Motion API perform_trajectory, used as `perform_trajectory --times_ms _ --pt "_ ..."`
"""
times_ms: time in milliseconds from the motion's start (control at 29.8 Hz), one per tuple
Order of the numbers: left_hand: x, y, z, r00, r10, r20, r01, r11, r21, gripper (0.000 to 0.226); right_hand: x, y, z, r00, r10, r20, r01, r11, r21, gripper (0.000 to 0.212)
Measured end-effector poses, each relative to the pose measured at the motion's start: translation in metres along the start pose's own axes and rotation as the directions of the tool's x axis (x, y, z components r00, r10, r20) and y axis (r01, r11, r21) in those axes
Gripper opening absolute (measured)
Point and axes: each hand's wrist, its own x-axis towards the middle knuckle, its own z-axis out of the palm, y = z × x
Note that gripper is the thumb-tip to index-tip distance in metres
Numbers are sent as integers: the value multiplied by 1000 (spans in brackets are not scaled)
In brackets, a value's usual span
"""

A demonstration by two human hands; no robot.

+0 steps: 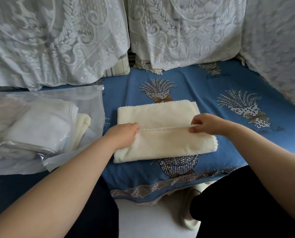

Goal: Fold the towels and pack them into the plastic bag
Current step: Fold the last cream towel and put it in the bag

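A cream towel (pixel 160 115) lies partly folded on the blue sofa cover, in the middle of the head view. My left hand (pixel 124 134) pinches the left end of its folded-over edge. My right hand (pixel 207 123) pinches the right end of the same edge, which is pulled taut between them across the towel's middle. To the left lies a clear plastic bag (pixel 91 100) holding folded white towels (pixel 38 127) and a cream one (pixel 83 122) near its right side.
The blue patterned cover (pixel 203 93) spreads over the seat, with a lace trim along its front edge. Lace-draped cushions (pixel 57 40) stand along the back and the right. My dark-trousered legs and a light shoe (pixel 189 210) are below the seat edge.
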Motion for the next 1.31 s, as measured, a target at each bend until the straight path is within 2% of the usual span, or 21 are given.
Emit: perform_trajectory --times_ms 101,168,269,336,436,537,604,671,806,1007,1175,1309 --pt "2 -5 2 998 -4 -57 5 1000 23 21 0 4 1 998 16 -60 -14 999 33 18" --pt "3 -8 0 997 -38 -68 38 999 -6 26 -1 6 2 994 51 -99 -47 998 40 19" --pt "6 -19 -1 990 -138 -20 137 990 -37 32 0 11 7 985 107 -137 -99 993 64 19" --pt "4 -31 -3 978 -202 61 209 966 -152 29 1 12 11 980 132 -152 -120 989 85 18" --pt "-2 -45 -7 955 -237 179 293 858 -423 25 1 13 14 971 162 -176 -144 983 114 19" --pt "-8 -50 -8 933 -320 163 351 714 -606 20 2 11 16 964 180 -195 -158 980 120 19" --pt "-8 -51 -6 923 -359 140 358 663 -658 23 1 11 17 955 197 -221 -169 976 138 23" --pt "-8 -51 -3 923 -352 155 363 665 -653 21 2 11 19 945 208 -252 -173 973 153 26" --pt "-8 -50 -4 932 -331 151 349 699 -625 14 2 8 20 943 191 -274 -159 978 136 16" --pt "-10 -51 -13 934 -350 72 292 631 -719 6 0 13 23 917 157 -367 -88 976 197 10" --pt "-5 -44 -5 920 -383 -86 259 756 -601 10 -1 18 31 886 146 -440 -62 978 199 21" --pt "-5 -39 -4 905 -401 -142 267 794 -546 6 3 18 28 861 130 -491 -33 979 203 23"
